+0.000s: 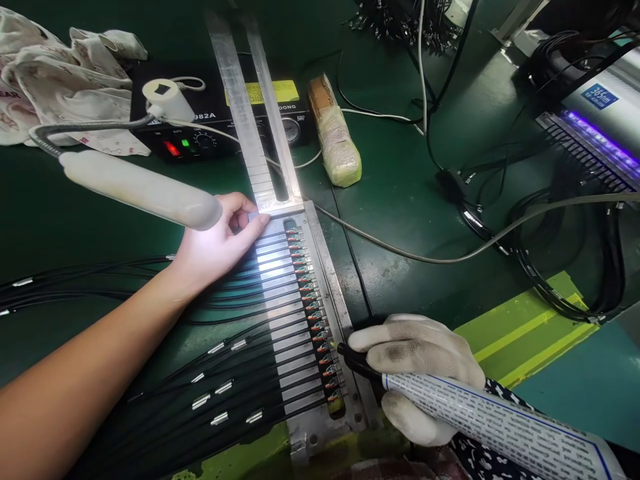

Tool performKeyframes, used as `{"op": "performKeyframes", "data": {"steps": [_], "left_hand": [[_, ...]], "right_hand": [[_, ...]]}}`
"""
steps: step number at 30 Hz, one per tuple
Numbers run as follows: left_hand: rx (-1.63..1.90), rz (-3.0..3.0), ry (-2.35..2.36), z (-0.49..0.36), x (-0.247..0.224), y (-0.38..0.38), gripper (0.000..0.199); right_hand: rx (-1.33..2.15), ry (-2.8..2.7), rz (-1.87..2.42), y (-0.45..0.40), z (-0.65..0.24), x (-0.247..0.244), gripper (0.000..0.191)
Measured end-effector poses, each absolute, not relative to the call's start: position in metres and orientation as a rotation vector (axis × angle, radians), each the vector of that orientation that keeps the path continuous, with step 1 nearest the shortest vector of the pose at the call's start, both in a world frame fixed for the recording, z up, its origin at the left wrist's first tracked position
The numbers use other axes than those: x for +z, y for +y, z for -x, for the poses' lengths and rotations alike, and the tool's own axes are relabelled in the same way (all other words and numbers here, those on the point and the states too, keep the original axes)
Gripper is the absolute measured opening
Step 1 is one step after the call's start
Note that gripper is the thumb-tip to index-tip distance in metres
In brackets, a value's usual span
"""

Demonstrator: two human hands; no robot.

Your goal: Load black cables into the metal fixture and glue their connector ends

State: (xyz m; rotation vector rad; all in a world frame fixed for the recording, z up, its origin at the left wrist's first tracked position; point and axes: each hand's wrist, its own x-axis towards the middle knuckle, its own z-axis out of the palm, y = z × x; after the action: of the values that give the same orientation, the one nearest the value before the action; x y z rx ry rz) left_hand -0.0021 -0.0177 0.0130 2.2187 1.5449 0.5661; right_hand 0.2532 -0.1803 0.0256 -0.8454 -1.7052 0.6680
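Metal fixture (327, 267) mid-scene on green bench (395, 200); bench right of fixture's edge crossed by grey cord (430, 260). Slot holds row of black cables' (300, 364) ends. Right gloved hand (425, 363) closed around printed tube (485, 417), black nozzle (361, 366) near slot's right edge. Left hand (213, 250) at fixture's far left edge; whether pinching, cannot tell. Lamp (140, 189) hides part of it.

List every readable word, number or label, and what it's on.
"982A", first digit unclear, on the black box
"DONG", partly covered, on the same box
"365nm" on the lamp
"EAR", cut off, on the cloth
Too small or blurred: the tube, yellow label, box switch markings, line under "365nm"
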Motion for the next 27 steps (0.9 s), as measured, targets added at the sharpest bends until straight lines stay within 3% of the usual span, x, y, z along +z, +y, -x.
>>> {"op": "performKeyframes", "data": {"steps": [27], "left_hand": [[0.637,-2.216,1.56,0.0032,0.0067,-0.0168,0.023]], "right_hand": [[0.614,-1.742,0.913,-0.1758,-0.2508,0.0311,0.02]]}}
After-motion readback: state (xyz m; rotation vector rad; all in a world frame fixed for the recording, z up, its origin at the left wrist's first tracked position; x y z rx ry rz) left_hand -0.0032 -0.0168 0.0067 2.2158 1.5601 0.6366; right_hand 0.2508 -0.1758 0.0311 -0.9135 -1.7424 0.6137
